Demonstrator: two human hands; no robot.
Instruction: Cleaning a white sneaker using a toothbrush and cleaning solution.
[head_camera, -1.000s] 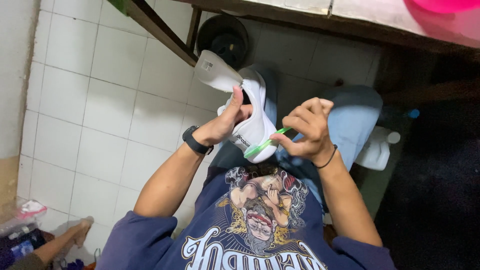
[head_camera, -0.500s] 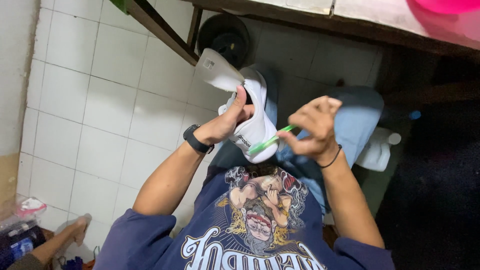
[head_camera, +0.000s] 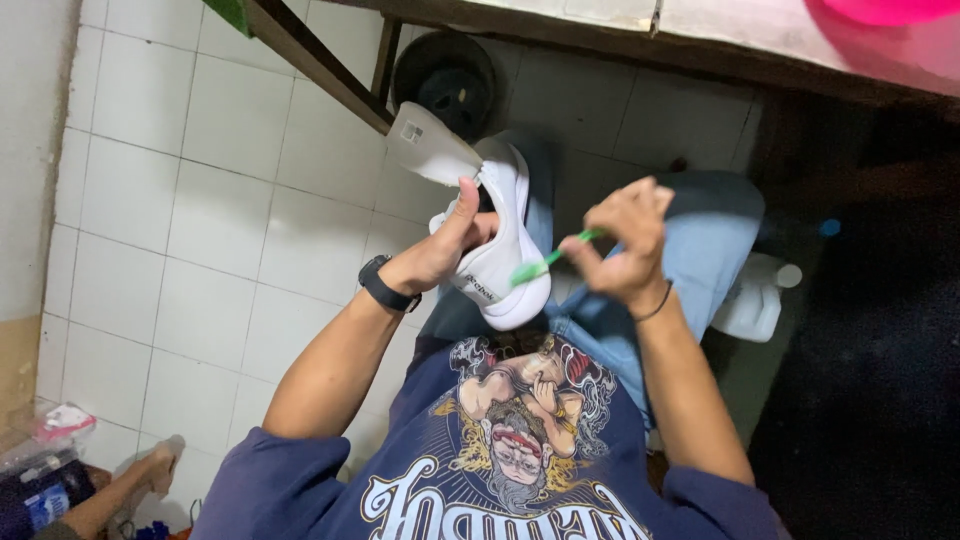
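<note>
The left hand (head_camera: 440, 250) holds a white sneaker (head_camera: 500, 240), with the thumb pointing up along its side. The right hand (head_camera: 620, 245) grips a green toothbrush (head_camera: 545, 262), and its tip touches the shoe. Below them is a white tiled floor (head_camera: 200, 200).

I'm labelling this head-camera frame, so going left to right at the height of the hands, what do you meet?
White tiled floor → black wristwatch → left hand → white sneaker → green toothbrush → right hand → white plastic bottle.
</note>
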